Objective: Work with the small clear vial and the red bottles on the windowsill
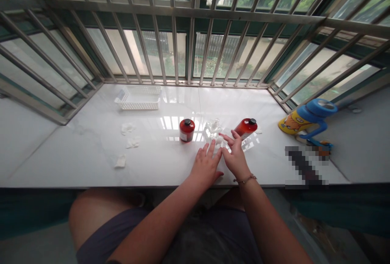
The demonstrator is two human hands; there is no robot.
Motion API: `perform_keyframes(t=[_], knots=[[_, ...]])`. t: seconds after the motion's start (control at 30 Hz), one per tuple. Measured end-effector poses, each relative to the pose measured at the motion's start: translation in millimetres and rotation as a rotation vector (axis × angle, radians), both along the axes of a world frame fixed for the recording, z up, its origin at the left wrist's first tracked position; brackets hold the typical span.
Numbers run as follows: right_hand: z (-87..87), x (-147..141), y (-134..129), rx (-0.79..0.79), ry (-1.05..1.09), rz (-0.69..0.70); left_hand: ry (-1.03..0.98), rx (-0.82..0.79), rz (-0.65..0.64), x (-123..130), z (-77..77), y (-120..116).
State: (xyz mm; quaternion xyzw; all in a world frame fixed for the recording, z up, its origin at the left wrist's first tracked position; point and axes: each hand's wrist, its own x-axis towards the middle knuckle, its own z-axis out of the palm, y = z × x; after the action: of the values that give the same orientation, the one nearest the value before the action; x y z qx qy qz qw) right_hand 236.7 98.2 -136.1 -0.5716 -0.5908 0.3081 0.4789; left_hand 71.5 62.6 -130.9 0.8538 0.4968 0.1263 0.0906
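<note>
My left hand (206, 165) is over the white counter with its fingers spread and nothing in them. Close beside it, my right hand (236, 157) has its fingers stretched out, the index pointing left. The hands nearly meet at the left index finger and right thumb; whether they touch is unclear. Just beyond the fingers are crumpled white tissues (215, 125), with what looks like a clear container around them, partly hidden. A red bottle with a black cap (245, 127) stands behind my right fingers, its lower part covered. Another red bottle (187, 130) stands upright beyond my left hand.
Several white tissue pieces (133, 142) lie on the left of the counter (91, 146). A white plastic basket (138, 105) sits at the back left. At the right are a yellow and blue flask (304, 117) and a blurred-out dark object (304, 166). Metal window bars (189, 53) close off the back.
</note>
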Motion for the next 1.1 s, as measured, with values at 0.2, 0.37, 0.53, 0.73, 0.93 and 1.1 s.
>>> perform_keyframes(t=[0.2, 0.37, 0.53, 0.73, 0.93, 1.1], knots=[[-4.6, 1.3, -1.1, 0.03, 0.007, -0.077, 0.0, 0.005, -0.011, -1.9, -0.2, 1.9], [-6.5, 0.3, -1.6, 0.023, 0.03, -0.01, -0.004, -0.007, -0.011, -2.0, -0.6, 1.7], [-9.7, 0.7, -0.4, 0.026, 0.045, -0.078, -0.003, -0.008, -0.016, -1.5, -1.3, 1.9], [-10.5, -2.8, -1.1, 0.012, 0.074, -0.035, -0.007, -0.01, -0.012, -1.2, -1.7, 2.4], [-14.4, -1.5, -1.7, 0.013, 0.096, -0.114, -0.004, -0.005, -0.024, -2.1, -4.0, 2.9], [-13.5, -3.3, -2.4, 0.017, 0.094, -0.06, -0.002, -0.018, -0.018, -2.6, -1.1, 2.6]])
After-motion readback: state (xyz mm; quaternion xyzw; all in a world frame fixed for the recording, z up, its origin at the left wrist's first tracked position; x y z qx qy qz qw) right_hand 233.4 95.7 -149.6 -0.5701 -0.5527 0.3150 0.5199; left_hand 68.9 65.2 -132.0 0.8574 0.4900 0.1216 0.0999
